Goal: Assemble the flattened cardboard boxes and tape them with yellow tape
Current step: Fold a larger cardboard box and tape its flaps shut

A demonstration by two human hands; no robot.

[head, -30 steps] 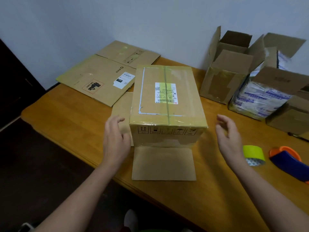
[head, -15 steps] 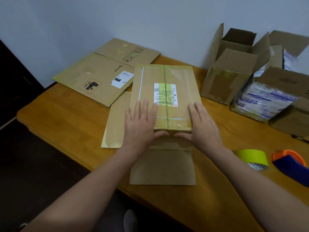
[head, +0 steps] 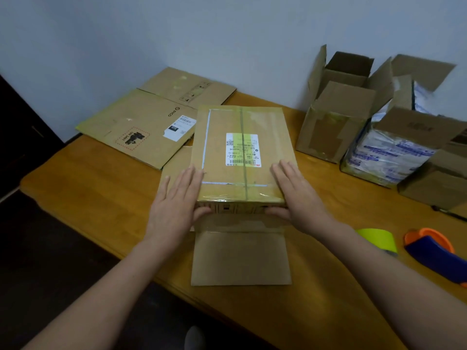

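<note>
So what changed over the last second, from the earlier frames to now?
The left hand and right hand came in from beside the taped box, landed flat on its top, then slid apart to its near corners, thumbs on the front face. The box, flattened boxes, yellow tape roll and tape dispenser stayed put.

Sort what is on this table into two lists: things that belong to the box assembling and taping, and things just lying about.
In the job: taped box under left hand and right hand; yellow tape roll; tape dispenser; flattened boxes.
Lying about: open box by the wall; box of plastic-wrapped packs.
</note>
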